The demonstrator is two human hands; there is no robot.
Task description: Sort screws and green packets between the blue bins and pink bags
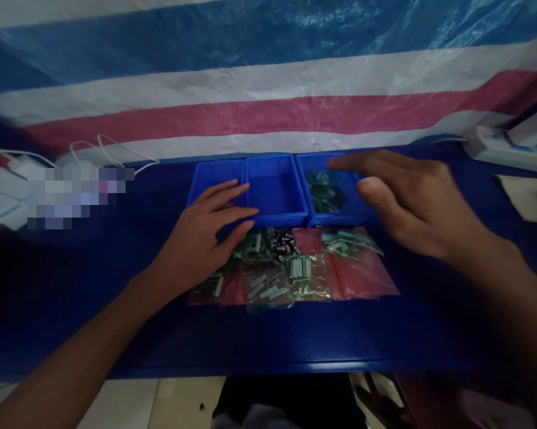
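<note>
My left hand (210,226) is open, its fingers spread over the front of the left blue bin (217,173) and the left part of the small plastic bags. My right hand (411,196) hovers over the right blue bin (311,196), fingers stretched out and thumb apart, with nothing visible in it. Inside that bin are clear bags (326,190) with greenish contents. The middle blue bin (272,190) stands between them. In front of the bins lie clear bags of pale rod-like pieces (300,268), a bag of dark screw-like parts (284,243) and red bags (362,274).
A striped tarp (268,113) hangs behind the blue table (295,339). White cables (130,164) and a blurred patch are at the left. A white power strip (505,149) and a beige sheet (527,196) lie at the right.
</note>
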